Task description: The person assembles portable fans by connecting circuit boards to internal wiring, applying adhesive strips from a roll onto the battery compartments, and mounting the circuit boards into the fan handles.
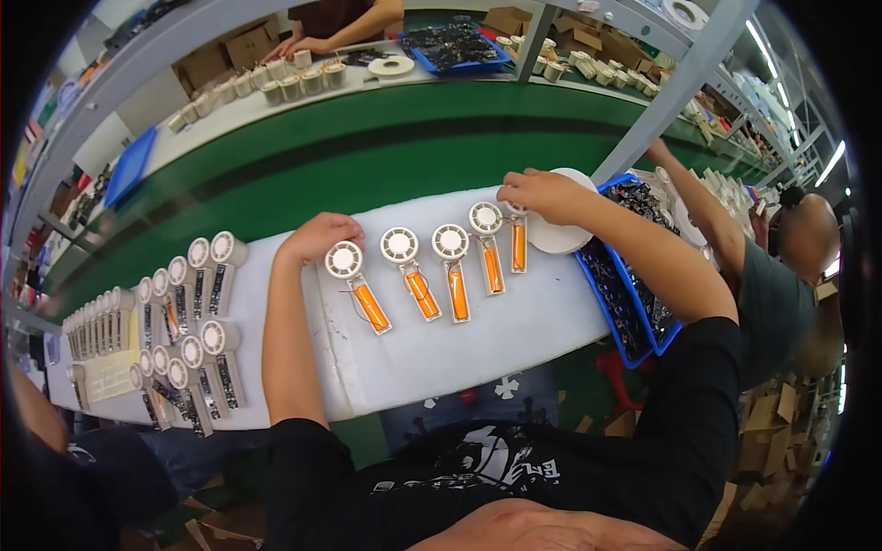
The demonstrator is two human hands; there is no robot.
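Handheld fans (451, 244), five with orange inserts (457, 294) in their handles, lie in a slanting row at the centre of the frame. At right of centre, we see a white disc (565, 241) beside the right hand (548, 197), blue trays (614, 332) of black parts beyond it, and a grey post (675, 87) rising to the upper right, all crowding that side; a co-worker's arm (703, 207) reaches in behind. At left, fans with black strips (220, 340) fill the table (409, 363). Bare white surface lies below the row, down to the table's front edge near the torso; green (459, 151) borders its far edge. The left hand's (323, 236) fingers curl by the leftmost fan head, but we cannot say whether they touch it. The right hand covers much of the rightmost fan's head, so its grip is hidden from us. The dark rim cuts off another person (101, 487) at lower left.
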